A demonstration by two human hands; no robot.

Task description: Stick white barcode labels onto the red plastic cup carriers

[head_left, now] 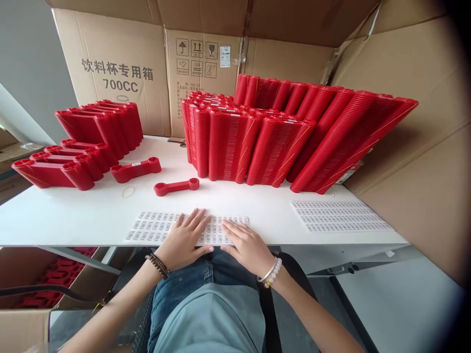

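left hand (183,239) flat, fingers spread, right hand (247,245) flat alongside

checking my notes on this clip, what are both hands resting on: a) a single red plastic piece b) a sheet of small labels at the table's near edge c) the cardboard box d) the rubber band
b: the left hand and the right hand both lie flat, fingers spread, on the sheet of small labels at the near edge of the white table; the single red piece lies farther back, untouched.

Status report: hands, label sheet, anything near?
Left hand and right hand flat, open on label sheet. Single red piece lies behind, apart.
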